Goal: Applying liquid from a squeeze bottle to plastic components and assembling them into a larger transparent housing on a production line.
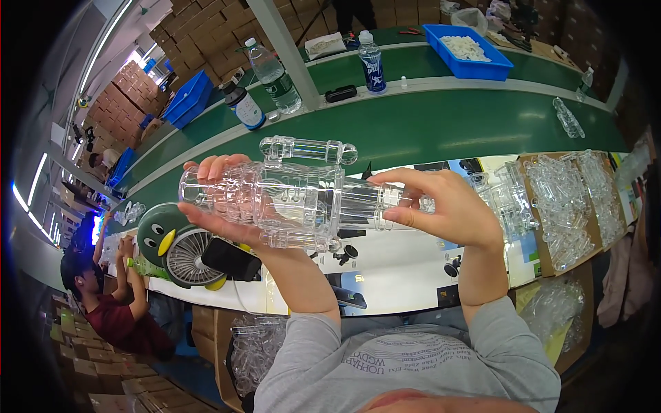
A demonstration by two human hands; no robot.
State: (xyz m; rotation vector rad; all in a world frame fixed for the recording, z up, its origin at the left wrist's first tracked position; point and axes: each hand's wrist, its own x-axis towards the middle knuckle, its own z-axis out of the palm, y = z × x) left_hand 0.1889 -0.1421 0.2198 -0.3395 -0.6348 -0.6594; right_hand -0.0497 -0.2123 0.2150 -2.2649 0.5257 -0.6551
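A large clear plastic device, shaped like a stepped cylinder, lies sideways in the air above the bench. My left hand is closed round its wide left end, fingers over the top and thumb beneath. At the other end, my right hand grips the narrower clear tube between thumb and fingers. Clear side tubes run along the body's upper and lower edges. Whether the narrow tube is fixed to the body or only inserted, I cannot tell.
Printed sheets cover the bench. A penguin-shaped fan stands left; a cardboard box of clear parts lies right. Beyond are a green belt, bottles and a blue tray of white pieces. A co-worker sits left.
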